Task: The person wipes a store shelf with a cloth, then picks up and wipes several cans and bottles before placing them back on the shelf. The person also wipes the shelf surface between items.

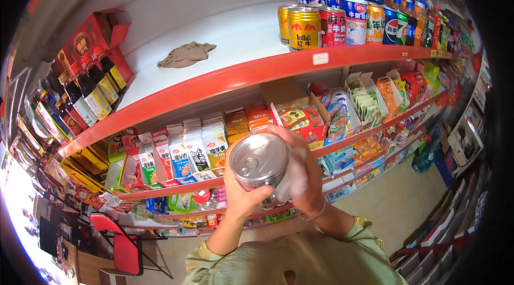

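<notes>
A metal can (259,158) with a pull-tab lid is held upright in front of my chest. My left hand (243,194) grips its left side, the thumb across the front below the rim. A pale, crumpled cloth or tissue (294,176) is in my right hand (307,168), against the can's right side; part of that hand's fingers lies behind the can. On the white upper shelf (237,36) lies a crumpled brown cloth (186,54). To its right stand gold Red Bull cans (304,29), a red milk drink can (333,27) and several other drink cans.
Dark sauce bottles (93,92) and a red open carton (93,42) stand at the upper shelf's left end. Lower shelves hold snack packets (180,160) in boxes. A red folding chair (127,249) is at the lower left. Plastic drink bottles (419,20) line the far right.
</notes>
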A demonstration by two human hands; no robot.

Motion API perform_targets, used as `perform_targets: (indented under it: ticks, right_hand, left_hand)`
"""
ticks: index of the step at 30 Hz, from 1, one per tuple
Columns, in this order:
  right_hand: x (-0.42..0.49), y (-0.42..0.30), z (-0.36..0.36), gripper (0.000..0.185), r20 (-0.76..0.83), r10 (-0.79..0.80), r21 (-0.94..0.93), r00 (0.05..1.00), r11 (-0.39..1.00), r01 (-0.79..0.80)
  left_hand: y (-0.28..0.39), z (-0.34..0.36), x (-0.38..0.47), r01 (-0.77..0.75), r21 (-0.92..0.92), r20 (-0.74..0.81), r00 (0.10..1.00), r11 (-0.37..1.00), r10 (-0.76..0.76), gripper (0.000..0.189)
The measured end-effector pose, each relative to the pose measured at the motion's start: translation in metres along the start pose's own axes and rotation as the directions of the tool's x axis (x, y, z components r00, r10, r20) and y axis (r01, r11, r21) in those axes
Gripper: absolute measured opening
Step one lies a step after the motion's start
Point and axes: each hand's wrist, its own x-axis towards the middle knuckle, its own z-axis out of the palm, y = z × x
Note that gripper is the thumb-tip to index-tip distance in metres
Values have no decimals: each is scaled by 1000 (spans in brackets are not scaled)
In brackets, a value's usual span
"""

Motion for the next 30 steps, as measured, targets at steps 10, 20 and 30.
perform_targets:
  ticks: [10,20,30]
  right_hand:
    - [-7,18,8,48,77,275,305,958,909,-285]
    - [-23,7,21,43,-221,7,107,975,994,17]
    - [16,25,-25,35,-12,388,570,922,760,-312]
  left_hand:
    - [-11,-15,12,-120,-27,5,993,992,120,92]
    - [-2,5,-7,-26,251,-118,991,968,58,107]
    - [8,-8,1,-177,456,88,984,872,154,96]
